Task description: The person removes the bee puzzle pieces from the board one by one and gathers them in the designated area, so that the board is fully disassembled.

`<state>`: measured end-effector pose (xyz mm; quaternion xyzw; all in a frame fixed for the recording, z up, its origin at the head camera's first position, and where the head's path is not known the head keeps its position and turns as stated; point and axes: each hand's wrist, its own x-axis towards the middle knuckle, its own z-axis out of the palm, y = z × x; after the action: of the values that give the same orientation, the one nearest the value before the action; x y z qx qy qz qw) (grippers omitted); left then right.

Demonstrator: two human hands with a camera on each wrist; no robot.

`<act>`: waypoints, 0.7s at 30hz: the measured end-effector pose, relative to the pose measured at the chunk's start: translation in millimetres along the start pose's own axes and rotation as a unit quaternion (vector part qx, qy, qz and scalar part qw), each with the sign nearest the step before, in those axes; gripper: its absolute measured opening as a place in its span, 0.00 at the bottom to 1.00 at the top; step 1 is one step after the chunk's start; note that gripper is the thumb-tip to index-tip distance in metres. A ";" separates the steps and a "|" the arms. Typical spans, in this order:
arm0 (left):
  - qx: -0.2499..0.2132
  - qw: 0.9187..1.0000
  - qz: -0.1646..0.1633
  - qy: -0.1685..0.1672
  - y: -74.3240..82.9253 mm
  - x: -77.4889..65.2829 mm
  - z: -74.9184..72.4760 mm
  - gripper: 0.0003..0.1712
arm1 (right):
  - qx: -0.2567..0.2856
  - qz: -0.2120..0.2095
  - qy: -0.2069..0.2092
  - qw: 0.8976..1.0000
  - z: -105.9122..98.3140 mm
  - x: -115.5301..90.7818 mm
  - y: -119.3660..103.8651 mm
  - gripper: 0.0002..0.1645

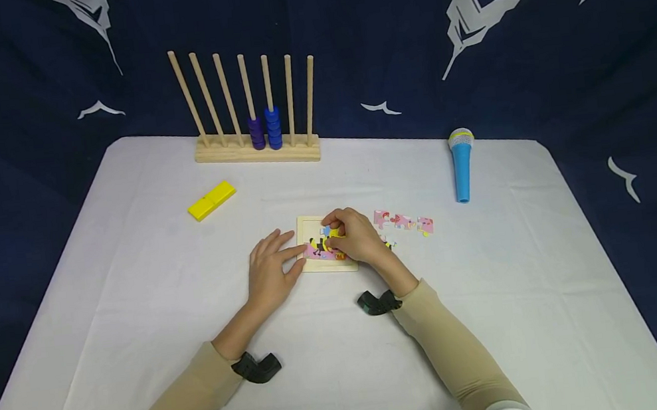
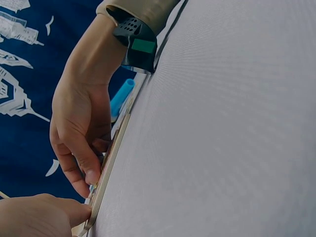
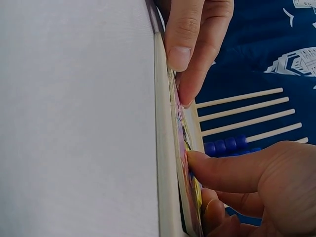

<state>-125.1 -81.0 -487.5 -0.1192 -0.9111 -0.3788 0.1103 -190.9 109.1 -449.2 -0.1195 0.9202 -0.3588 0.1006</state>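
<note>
A small wooden jigsaw tray (image 1: 329, 266) lies on the white table, with joined pink, yellow and black pieces (image 1: 318, 250) inside its pale border. My left hand (image 1: 270, 274) rests at the tray's left edge, fingers mostly straight and spread, thumb and index fingertip touching the border. Over the upper right of the puzzle, my right hand (image 1: 358, 235) bends its thumb and fingers together and pinches a puzzle piece (image 1: 335, 232), mostly covered by the fingers. In the right wrist view the right thumb (image 3: 222, 170) sits against the picture surface.
Several loose pink puzzle pieces (image 1: 404, 221) lie right of the tray, one more partly behind the right wrist. A wooden peg stand (image 1: 257, 155) with purple and blue rings stands at the back. A yellow block (image 1: 212, 200) lies left, a blue toy microphone (image 1: 462, 167) right.
</note>
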 end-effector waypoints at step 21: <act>0.000 1.000 0.000 -0.001 -0.9 0.0 0.7 0.14 | -0.006 -0.016 0.009 1.000 -0.5 -0.6 -1.1 0.19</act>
<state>-125.5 -81.1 -488.5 -0.1193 -0.9111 -0.3791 0.1096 -190.4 108.8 -448.0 -0.1317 0.9211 -0.3561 0.0863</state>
